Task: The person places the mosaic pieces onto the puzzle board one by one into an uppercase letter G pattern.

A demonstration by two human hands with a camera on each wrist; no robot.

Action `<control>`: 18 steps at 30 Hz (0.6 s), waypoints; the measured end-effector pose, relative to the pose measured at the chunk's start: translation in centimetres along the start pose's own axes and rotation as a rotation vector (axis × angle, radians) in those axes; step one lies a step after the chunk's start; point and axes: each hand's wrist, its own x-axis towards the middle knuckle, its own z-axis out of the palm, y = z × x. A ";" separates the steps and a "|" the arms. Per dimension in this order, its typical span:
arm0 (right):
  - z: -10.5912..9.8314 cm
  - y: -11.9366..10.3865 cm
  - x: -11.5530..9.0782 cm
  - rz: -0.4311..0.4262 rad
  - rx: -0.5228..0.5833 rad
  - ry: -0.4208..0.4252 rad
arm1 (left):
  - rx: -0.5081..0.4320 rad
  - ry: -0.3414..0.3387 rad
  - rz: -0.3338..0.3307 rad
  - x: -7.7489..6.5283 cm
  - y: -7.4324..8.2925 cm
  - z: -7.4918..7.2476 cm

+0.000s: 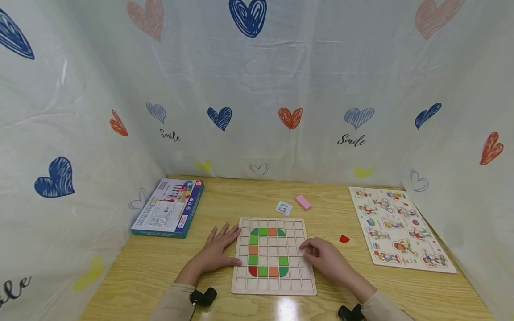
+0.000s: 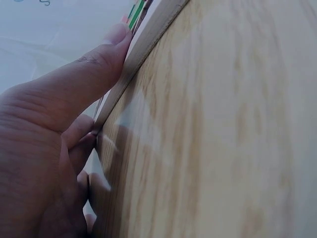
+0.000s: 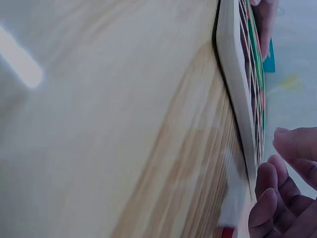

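A pale wooden grid board lies on the table, with green, orange and red tiles set in its cells in a broken ring. Bright green squares, orange squares and rounded corner pieces show, one corner piece dark red. My left hand rests at the board's left edge with fingers spread, its thumb on the rim in the left wrist view. Over the right edge of the board hovers my right hand, fingers loosely bent; thumb and fingers stand apart with nothing visible between them.
A small red piece lies right of the board. Behind the board are a pink block and a small printed card. A flat box sits at the back left, a picture puzzle board at the right. Heart-printed curtains surround the table.
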 end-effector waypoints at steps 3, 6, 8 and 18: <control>-0.9 0.7 -0.5 0.025 -0.008 0.024 | 0.008 0.001 -0.002 0.0 0.0 0.0; -1.7 1.5 -1.0 0.045 -0.004 0.037 | 0.009 0.002 -0.005 -0.1 -0.1 0.0; -2.2 2.1 -1.4 0.051 -0.004 0.046 | 0.006 0.001 -0.007 -0.1 0.0 0.0; -4.2 4.7 -2.7 -0.010 -0.013 -0.055 | 0.002 -0.004 -0.003 0.0 0.1 -0.1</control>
